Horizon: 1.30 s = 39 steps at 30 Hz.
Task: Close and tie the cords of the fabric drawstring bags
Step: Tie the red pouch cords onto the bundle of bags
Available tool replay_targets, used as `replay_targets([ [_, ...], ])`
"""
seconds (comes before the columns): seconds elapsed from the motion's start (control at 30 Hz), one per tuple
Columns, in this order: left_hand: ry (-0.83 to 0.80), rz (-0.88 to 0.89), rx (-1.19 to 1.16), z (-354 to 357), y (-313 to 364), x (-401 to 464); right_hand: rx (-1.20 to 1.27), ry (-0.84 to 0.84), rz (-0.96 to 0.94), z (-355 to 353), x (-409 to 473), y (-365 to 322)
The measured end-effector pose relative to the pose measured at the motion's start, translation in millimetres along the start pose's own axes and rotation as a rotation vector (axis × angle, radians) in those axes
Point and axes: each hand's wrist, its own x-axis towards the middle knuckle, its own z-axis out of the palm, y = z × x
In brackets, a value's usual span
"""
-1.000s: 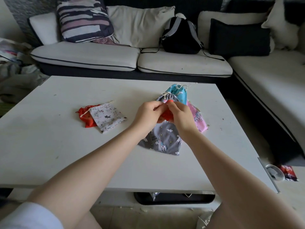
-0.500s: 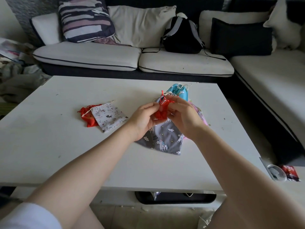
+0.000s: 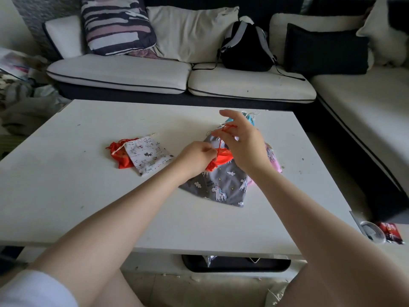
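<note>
While pinched, red cord (image 3: pixel 222 145) between hands.

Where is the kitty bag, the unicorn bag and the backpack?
Kitty bag (image 3: pixel 148 156): head view, on the middle of its white cat-print cloth.
Unicorn bag (image 3: pixel 218 189): head view, on its grey cloth by a unicorn.
Backpack (image 3: pixel 245 52): head view, on its black front.
</note>
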Motion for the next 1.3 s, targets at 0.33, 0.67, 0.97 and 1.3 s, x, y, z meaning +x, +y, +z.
replay_targets([
  [0.33,-0.093,0.063,-0.135,3,2,-11,-0.023,-0.196,0.263,2,19,6],
  [0.67,-0.092,-0.046,-0.355,0,-4,-8,-0.15,-0.399,0.001,-14,0,12],
  [0.97,-0.117,-0.05,-0.224,-2,-4,-14,-0.295,-0.421,-0.074,-11,-4,8],
  [1.3,0.142,0.189,0.269,0,-2,-13,-0.603,-0.315,-0.133,4,-8,16],
])
